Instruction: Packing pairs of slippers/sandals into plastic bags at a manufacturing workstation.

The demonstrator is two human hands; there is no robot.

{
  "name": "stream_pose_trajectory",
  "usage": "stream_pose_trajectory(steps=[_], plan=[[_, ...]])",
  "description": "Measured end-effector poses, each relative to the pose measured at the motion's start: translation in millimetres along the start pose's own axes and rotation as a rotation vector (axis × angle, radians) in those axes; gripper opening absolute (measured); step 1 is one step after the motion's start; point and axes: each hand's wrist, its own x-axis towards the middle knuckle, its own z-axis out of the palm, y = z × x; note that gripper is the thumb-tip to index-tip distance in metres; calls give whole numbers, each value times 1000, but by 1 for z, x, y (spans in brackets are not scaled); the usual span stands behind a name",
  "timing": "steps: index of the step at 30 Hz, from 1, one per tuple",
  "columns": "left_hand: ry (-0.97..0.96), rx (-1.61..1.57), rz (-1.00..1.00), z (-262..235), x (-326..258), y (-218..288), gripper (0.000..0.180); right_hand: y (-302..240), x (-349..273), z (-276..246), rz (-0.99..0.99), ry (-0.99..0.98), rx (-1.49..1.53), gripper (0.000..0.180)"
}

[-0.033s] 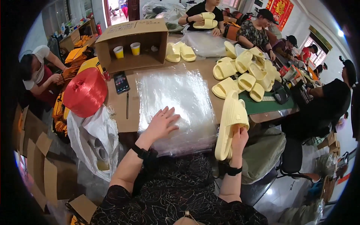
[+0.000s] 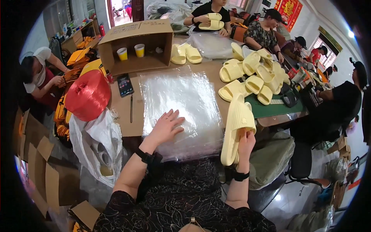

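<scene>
My left hand [image 2: 167, 127] lies flat with its fingers spread on a stack of clear plastic bags [image 2: 185, 92] in front of me. Light glares off the plastic. At the right edge of the stack, my right hand [image 2: 246, 144] grips pale yellow slide slippers [image 2: 233, 131], seemingly a pair pressed together and held upright. My fingers go in under the strap and are partly hidden. Just beyond is a heap of similar yellow slippers [image 2: 253, 63], partly over a green mat [image 2: 270, 109].
A cardboard box [image 2: 133, 69] on its side holds two cups [image 2: 139, 50]; two slippers [image 2: 186, 53] stand beside it. A phone [image 2: 125, 85], a thin black stick [image 2: 131, 109] and a red twine roll [image 2: 88, 94] are at left. Several people work around the table.
</scene>
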Motion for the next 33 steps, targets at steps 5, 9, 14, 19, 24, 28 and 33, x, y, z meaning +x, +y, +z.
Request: stream_pose_trajectory(steps=[5, 9, 14, 19, 24, 28, 33], plan=[[18, -237, -56, 1, 8, -16, 38, -20, -9, 3, 32, -80, 31, 20], [83, -291, -29, 4, 16, -16, 39, -42, -29, 10, -150, -302, 189, 19], [66, -320, 57, -2, 28, -24, 38, -94, -55, 15, -387, -716, -105, 19], [-36, -697, -93, -20, 29, -21, 43, -87, -56, 22, -454, -711, -329, 18], [-60, -355, 13, -38, 16, 10, 44, -90, -64, 43, -551, -633, -390, 19], [-32, -217, 125, -46, 4, 38, 42, -94, -63, 73, -595, -624, -435, 16], [-25, -277, 281, -57, -11, 53, 41, -89, -56, 121, -482, -665, -413, 19]])
